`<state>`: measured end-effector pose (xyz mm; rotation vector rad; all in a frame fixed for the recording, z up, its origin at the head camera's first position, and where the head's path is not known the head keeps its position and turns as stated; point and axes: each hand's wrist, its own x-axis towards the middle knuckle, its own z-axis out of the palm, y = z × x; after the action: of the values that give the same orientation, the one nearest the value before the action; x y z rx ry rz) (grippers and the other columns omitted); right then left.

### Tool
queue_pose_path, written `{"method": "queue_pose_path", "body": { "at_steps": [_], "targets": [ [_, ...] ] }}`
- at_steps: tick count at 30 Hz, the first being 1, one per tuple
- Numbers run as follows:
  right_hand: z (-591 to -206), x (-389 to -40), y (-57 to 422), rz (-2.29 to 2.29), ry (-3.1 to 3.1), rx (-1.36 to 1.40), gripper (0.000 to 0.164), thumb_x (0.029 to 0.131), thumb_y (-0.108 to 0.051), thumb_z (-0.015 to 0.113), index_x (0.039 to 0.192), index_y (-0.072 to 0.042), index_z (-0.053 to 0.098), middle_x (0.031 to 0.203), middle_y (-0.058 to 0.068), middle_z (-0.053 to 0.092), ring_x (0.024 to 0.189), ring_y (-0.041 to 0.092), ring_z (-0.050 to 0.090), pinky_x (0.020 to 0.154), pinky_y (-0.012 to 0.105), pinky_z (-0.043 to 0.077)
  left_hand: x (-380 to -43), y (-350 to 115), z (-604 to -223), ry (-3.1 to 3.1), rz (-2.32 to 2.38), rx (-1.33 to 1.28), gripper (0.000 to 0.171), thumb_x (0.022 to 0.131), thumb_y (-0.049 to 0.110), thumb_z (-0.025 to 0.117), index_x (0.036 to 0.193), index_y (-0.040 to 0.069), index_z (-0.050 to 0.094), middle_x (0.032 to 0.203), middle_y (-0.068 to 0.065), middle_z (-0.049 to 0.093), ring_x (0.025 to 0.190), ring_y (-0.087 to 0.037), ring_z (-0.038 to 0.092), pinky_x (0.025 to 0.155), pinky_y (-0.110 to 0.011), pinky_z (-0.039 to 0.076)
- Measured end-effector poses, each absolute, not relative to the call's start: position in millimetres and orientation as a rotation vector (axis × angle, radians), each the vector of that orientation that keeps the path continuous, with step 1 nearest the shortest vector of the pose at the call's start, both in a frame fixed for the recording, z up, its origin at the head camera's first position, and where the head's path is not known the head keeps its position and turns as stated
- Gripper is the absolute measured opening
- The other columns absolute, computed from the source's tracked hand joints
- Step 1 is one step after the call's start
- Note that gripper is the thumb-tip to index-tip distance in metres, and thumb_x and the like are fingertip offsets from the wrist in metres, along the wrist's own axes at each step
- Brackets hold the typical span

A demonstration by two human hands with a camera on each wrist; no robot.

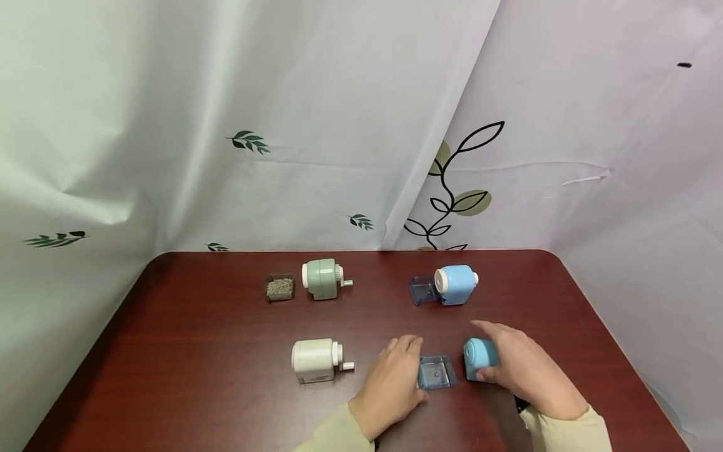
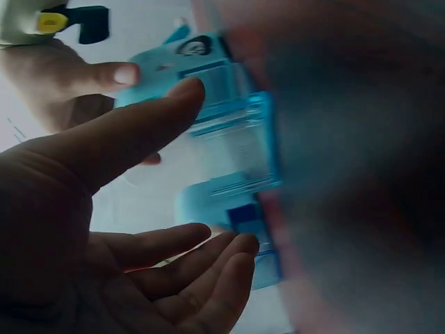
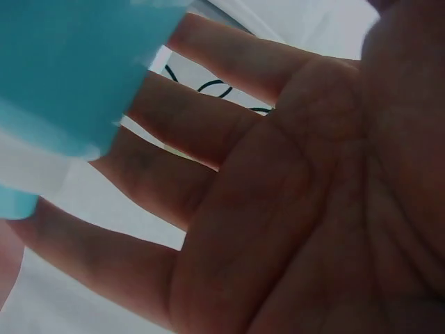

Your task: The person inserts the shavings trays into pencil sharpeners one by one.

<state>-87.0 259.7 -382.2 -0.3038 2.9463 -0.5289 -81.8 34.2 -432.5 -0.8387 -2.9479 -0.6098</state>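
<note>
Beside a clear blue drawer tray (image 1: 437,373), my left hand (image 1: 391,383) is spread, its fingers at the far left corner and its thumb at the near one. The left wrist view shows the tray between thumb and fingers. My right hand (image 1: 528,367) stands around a turquoise pencil sharpener (image 1: 479,356) to the tray's right. Its thumb overlaps the sharpener's near side, while the index finger reaches past the top. In the right wrist view the fingers (image 3: 201,125) are long and spread, with their tips hidden behind the sharpener.
At the back right stands a light blue sharpener (image 1: 456,284) next to a dark blue tray (image 1: 423,290). A green sharpener (image 1: 324,280) is at back left, by a tray (image 1: 272,277) of shavings. A cream sharpener (image 1: 314,361) sits left of my left hand. Behind the table (image 1: 198,351) hangs a white curtain (image 1: 316,75).
</note>
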Motion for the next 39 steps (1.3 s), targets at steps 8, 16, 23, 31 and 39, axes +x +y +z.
{"method": "queue_pose_path", "body": {
  "at_steps": [8, 16, 23, 31, 39],
  "targets": [
    [-381.4, -92.2, 261.8, -0.495, 2.881, -0.234, 0.061, 0.065, -0.011, 0.094, 0.12, -0.006, 0.069, 0.106, 0.006, 0.069, 0.088, 0.024, 0.061, 0.078, 0.046, 0.051, -87.3, 42.9, -446.0, -2.976, -0.635, -0.781, 0.073, 0.063, 0.034, 0.097, 0.122, 0.002, 0.067, 0.112, -0.007, 0.068, 0.104, -0.022, 0.064, 0.091, -0.031, 0.052],
    [-381.8, -94.3, 261.8, -0.481, 2.875, -0.235, 0.054, 0.064, -0.01, 0.093, 0.113, -0.009, 0.07, 0.098, 0.003, 0.068, 0.083, 0.021, 0.059, 0.075, 0.045, 0.051, -90.9, 41.1, -445.3, -2.952, -0.663, -0.778, 0.059, 0.063, 0.031, 0.097, 0.109, 0.006, 0.071, 0.099, -0.003, 0.069, 0.095, -0.018, 0.065, 0.084, -0.028, 0.053],
    [-383.5, -93.7, 262.1, -0.483, 2.877, -0.249, 0.049, 0.064, -0.01, 0.093, 0.108, -0.012, 0.071, 0.093, 0.0, 0.066, 0.08, 0.019, 0.058, 0.073, 0.043, 0.05, -93.7, 45.3, -442.7, -2.983, -0.683, -0.757, 0.054, 0.062, 0.029, 0.098, 0.105, 0.008, 0.074, 0.094, -0.001, 0.07, 0.088, -0.015, 0.066, 0.074, -0.028, 0.054],
    [-385.9, -90.8, 265.4, -0.509, 2.908, -0.296, 0.05, 0.06, -0.007, 0.094, 0.104, -0.013, 0.072, 0.089, -0.003, 0.066, 0.078, 0.017, 0.057, 0.072, 0.041, 0.05, -96.7, 59.8, -441.4, -3.006, -0.579, -0.733, 0.055, 0.061, 0.038, 0.097, 0.104, 0.013, 0.074, 0.093, 0.003, 0.071, 0.084, -0.013, 0.068, 0.066, -0.029, 0.054],
    [-386.7, -92.0, 264.2, -0.508, 2.896, -0.282, 0.051, 0.062, -0.01, 0.094, 0.107, -0.012, 0.072, 0.093, -0.001, 0.067, 0.08, 0.019, 0.059, 0.073, 0.043, 0.051, -99.0, 64.7, -439.8, -2.971, -0.525, -0.731, 0.055, 0.06, 0.04, 0.097, 0.103, 0.013, 0.075, 0.087, 0.003, 0.071, 0.078, -0.013, 0.067, 0.063, -0.029, 0.053]
  ]
}}
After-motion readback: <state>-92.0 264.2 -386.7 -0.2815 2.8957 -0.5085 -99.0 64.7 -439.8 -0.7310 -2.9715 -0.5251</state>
